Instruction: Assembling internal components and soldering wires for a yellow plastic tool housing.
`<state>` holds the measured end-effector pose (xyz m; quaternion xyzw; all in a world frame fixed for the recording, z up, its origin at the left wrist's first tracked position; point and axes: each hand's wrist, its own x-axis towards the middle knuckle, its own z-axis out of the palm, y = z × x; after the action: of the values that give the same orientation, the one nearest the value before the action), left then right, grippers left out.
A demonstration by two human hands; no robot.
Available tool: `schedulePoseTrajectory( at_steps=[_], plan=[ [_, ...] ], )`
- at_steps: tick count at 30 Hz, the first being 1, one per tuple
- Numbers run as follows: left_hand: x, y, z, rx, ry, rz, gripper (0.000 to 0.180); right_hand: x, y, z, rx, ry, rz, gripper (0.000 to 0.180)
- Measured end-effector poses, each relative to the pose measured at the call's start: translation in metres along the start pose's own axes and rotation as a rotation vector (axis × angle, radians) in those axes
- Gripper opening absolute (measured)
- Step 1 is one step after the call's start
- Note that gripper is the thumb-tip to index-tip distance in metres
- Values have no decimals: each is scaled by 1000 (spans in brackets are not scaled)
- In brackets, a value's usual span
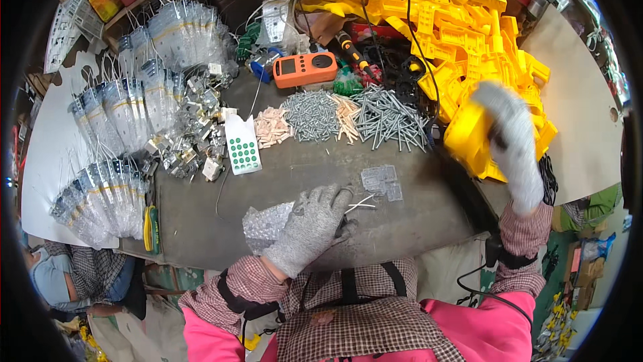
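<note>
Nearest to the camera is the brown checked apron [362, 345] of the person, with a pink garment [455, 325] beside it. On the dark table [415, 225], the gloved left hand [309, 225] lies over the right part of a clear bubble bag [264, 223]; its fingers are a little bent, and I cannot tell if they grasp it or only rest. Just beside these fingers are thin white strips [362, 204], and a little beyond them lies a flat transparent piece [383, 182]. The gloved right hand [509, 124] is at the near side of the heap of yellow plastic parts [462, 47], close to one large yellow part [467, 135]; both are blurred, so whether the hand is closed on it I cannot tell. Farther on the table, from left to right, are a white card with green dots [242, 148], pale plugs [272, 127], short screws [309, 117] and long screws [388, 117]. Behind the screws stands an orange device [305, 70]. More to the left are small metal pieces [189, 134], then bundled clear packets [100, 198], with a yellow-green tool [151, 229] near them. At the left edge, another person [57, 278] is partly visible.
</note>
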<state>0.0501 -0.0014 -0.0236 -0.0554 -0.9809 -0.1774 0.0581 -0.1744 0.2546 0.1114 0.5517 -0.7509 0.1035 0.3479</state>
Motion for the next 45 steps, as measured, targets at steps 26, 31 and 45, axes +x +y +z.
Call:
schedulePoseTrajectory(
  at_steps=[26,31,45],
  plan=[
    [68,-25,-74,115,-109,200,32,-65,-82,75,492,-384,436,61],
    [141,-40,-42,148,-87,347,35,-104,-108,69,531,-458,324,71],
    [181,-34,-13,580,-72,830,21,-23,-47,135,77,-458,626,12]
  ],
)
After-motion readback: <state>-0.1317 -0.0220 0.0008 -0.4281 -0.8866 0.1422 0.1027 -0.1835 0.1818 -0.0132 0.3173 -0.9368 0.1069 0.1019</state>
